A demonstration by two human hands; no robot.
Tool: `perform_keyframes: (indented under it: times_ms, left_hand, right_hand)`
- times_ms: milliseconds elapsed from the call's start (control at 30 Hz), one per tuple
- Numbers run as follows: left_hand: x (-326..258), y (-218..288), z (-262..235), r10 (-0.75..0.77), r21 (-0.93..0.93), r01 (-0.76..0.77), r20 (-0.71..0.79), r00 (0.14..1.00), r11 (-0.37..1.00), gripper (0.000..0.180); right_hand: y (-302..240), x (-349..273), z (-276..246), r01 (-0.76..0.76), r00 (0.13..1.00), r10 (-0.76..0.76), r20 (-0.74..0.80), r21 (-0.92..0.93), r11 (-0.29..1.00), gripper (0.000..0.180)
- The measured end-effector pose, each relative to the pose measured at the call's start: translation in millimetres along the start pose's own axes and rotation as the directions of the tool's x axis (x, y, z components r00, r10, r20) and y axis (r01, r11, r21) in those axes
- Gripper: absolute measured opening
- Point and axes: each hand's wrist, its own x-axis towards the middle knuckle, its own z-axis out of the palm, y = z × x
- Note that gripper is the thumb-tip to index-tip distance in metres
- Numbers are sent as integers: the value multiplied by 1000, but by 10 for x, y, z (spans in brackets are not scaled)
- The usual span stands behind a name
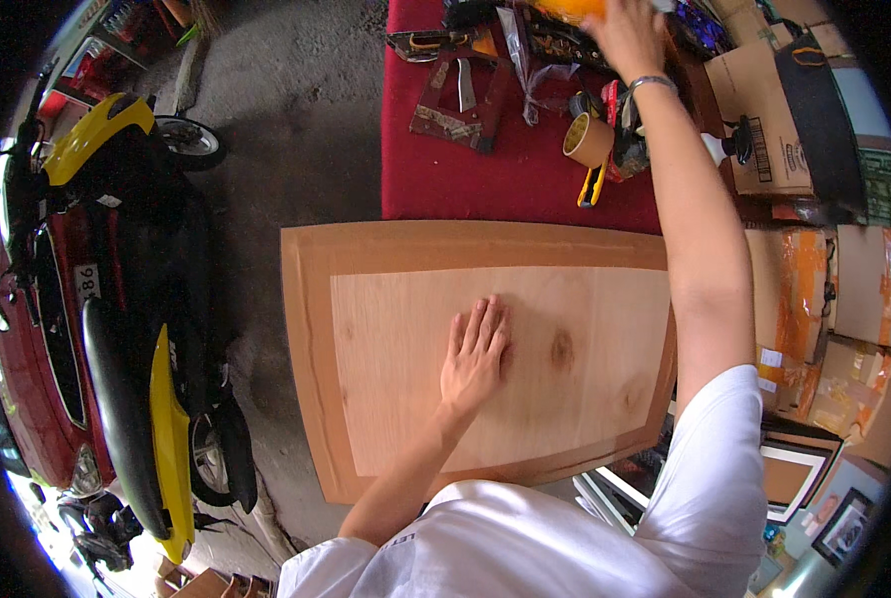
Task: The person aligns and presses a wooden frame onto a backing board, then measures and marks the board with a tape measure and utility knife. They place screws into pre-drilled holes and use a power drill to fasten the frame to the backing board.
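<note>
Wooden panel lies flat, near side of red table. Left hand pressed on panel centre, fingers spread flat, holding nothing. Right hand reaches far, gripping orange object. Tape roll sits between. Yellow scooter stands left.

Grey concrete floor, red-covered table, yellow-black scooter parked left, daylight.
</note>
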Motion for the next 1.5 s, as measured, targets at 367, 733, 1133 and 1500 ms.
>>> perform_keyframes:
  times_ms: [367, 733, 1133, 1500]
  left_hand:
    - [-1, -21, -38, 1, -23, -1, 16, 1000, 1000, 55]
    - [-10, 65, -50, 24, -53, -24, 9, 1000, 998, 52]
    - [-820, 959, -175, -171, -927, 117, 58, 984, 357, 47]
    - [-2137, 1980, 55, -608, -968, 198, 64, 791, 155, 56]
  right_hand:
    - [-269, -798, 611, -268, 412, 226, 883, -119, 956, 50]
    - [364, -759, -23, -664, 737, 255, 626, 601, 445, 63]
    - [-906, -3716, -3185, -837, 406, 131, 905, 425, -344, 66]
    - [-693, -4889, -3916, -794, 417, -598, 685, -46, -606, 61]
